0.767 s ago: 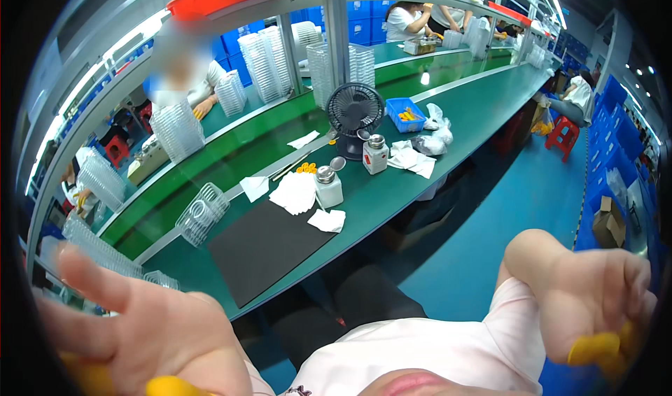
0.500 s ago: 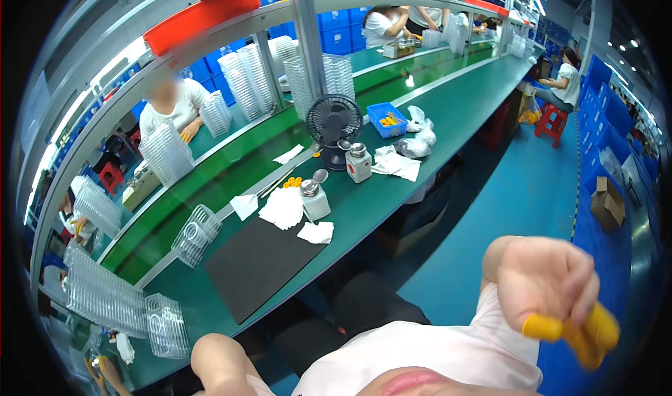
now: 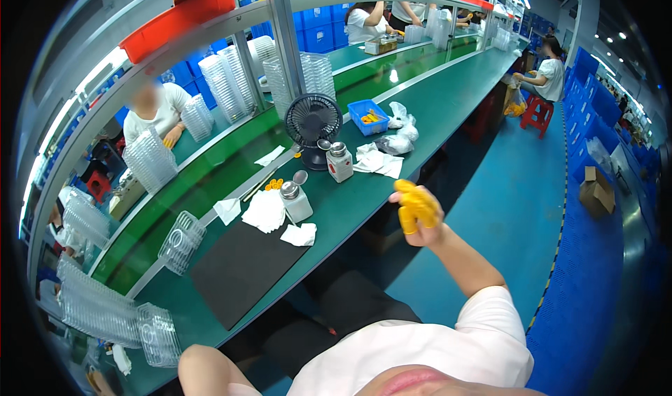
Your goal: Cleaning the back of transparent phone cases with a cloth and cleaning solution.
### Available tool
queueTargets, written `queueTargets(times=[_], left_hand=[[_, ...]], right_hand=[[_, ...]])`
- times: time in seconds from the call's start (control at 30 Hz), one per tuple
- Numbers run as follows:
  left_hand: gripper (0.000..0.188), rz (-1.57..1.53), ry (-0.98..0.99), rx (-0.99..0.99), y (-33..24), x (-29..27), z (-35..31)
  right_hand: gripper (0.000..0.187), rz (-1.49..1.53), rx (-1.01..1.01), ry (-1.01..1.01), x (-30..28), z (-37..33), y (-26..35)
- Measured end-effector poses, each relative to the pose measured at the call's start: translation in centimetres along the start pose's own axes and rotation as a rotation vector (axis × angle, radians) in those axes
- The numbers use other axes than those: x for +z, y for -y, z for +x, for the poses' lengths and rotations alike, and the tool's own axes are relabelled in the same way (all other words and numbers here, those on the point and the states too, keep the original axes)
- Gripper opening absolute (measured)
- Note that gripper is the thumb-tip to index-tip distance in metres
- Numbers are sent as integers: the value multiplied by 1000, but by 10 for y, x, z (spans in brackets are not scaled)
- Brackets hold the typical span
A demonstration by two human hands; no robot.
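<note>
My right hand is raised in the air beyond the near edge of the green table, over the floor. Yellow finger cots cover its fingers, which are bent and drawn together, so whatever lies in them, if anything, is hidden. The nearest table items are crumpled white wipes and a square white pump bottle. My left arm comes in at the lower edge, bent at the elbow; its hand is out of sight. A black mat lies before me, with white wipes and a second pump bottle at its far end.
A black fan stands by a blue basket with yellow pieces. Loose yellow cots lie near the bottle. Clear plastic trays are stacked at left. Across the green belt, a person works. A cardboard box sits right.
My right hand has swung up and left, from beside my shoulder to near the table edge. The whole view has shifted slightly, moving the table items a little to the left.
</note>
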State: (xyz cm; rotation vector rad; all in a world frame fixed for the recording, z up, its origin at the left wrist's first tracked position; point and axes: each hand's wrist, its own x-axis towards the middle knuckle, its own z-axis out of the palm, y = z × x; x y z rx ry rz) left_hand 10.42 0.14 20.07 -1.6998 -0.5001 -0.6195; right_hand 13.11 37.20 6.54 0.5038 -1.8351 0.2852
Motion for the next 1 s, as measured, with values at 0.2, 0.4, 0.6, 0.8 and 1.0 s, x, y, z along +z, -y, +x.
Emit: queueTargets(times=[0.2, 0.4, 0.6, 0.8, 1.0], left_hand=[[65, 247, -334, -141, -25, 29, -114], [60, 366, 531, -1085, -92, 44, -227], [51, 172, 624, -1390, -94, 63, -255], [36, 224, 697, -1408, -90, 73, -249], [35, 177, 798, -1428, -96, 68, -257]], right_hand=[[48, 231, 55, 275, 67, -22, 12], [48, 338, 219, 391, 113, -41, 10], [38, 166, 498, 86, 162, -75, 13], [35, 283, 730, 298, 163, -81, 13], [35, 221, 639, 376, 178, -70, 13]])
